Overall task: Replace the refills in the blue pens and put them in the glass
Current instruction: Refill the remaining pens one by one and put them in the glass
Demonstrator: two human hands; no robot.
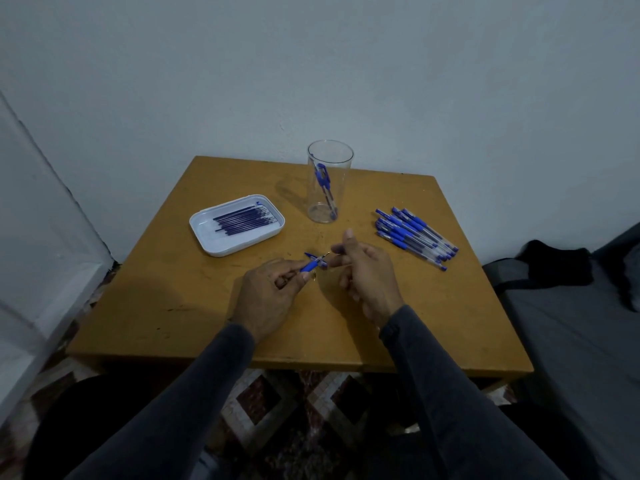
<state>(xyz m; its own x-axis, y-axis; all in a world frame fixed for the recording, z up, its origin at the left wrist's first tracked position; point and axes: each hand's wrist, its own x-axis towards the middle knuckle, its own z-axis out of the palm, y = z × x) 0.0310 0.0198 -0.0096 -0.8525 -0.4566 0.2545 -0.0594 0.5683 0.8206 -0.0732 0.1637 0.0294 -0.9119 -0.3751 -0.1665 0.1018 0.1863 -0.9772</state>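
Your 2 sleeved forearms reach in from the near edge of the bench (173,299). Your left hand (266,296) pinches 1 blue pen (309,265) by its grip section, tip pointing toward your right hand (367,275). Your right hand has fingers curled, thumb raised; what it pinches is too small to tell. 1 glass (329,181), upright at the far edge, holds about 2 pens. 1 white tray (207,233), far left, holds a bundle of refills (246,220), uncountable. Pile of pens (415,237), far right: roughly 8.

Both hands (311,282) work one blue pen (313,264) — table (173,306) beneath.
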